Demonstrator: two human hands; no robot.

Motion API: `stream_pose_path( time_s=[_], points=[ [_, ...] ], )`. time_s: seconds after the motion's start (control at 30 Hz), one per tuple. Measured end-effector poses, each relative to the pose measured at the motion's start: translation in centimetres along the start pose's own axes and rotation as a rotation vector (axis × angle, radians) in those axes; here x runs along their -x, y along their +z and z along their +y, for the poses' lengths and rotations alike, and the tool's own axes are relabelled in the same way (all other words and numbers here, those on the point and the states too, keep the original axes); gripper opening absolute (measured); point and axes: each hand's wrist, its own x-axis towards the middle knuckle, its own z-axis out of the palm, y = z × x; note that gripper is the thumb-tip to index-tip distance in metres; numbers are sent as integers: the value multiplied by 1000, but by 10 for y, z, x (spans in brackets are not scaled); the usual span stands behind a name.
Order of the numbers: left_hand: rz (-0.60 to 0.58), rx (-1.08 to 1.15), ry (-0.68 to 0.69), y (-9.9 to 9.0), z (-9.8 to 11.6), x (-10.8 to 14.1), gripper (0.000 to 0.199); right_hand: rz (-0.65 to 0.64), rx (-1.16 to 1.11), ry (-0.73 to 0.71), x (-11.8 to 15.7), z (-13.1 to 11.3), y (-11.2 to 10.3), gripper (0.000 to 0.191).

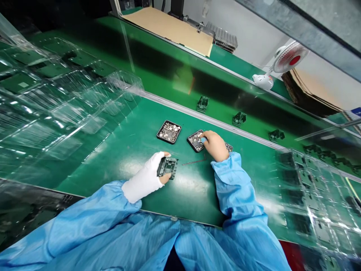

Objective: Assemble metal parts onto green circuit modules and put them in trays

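My left hand (149,176), in a white glove with bare fingertips, grips a small green circuit board assembly (169,167) by its edges, just above the green mat. My right hand (214,145) reaches into a small black tray (194,142) of shiny metal parts. Its fingers are pinched together, with something blue at a fingertip; whether they hold a part is hidden. A second black tray (169,131) of metal parts sits to the left. Partly behind my right hand is another container (228,147) of small parts. Between my hands lies a thin L-shaped hex key (194,162).
Clear plastic blister trays (84,101) with boards are stacked at left, and more trays (313,195) stand at right. Beyond a metal rail (180,109), several board assemblies (239,118) lie on a green surface. A white fan (290,58) and cardboard (169,28) are further back.
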Motion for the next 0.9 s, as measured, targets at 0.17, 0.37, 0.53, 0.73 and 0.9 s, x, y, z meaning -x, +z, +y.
stream_pose_path(
  time_s=[0.17,0.37,0.53,0.73,0.9],
  points=[
    [77,27,-7,-11,-6,-3,46,-62,117,-16,-16,6,18,20],
    [111,62,-55,-16,-10,-7,40,-47,120,-10,-14,3,25,16],
    [207,65,-11,-25,-1,-6,28,9,96,-24,-9,8,10,17],
    [270,4,150,-31,18,-10,18,22,50,-73,-10,12,15,22],
    [245,12,166,-28,19,-12,15,-27,103,-71,-11,13,28,23]
  ],
)
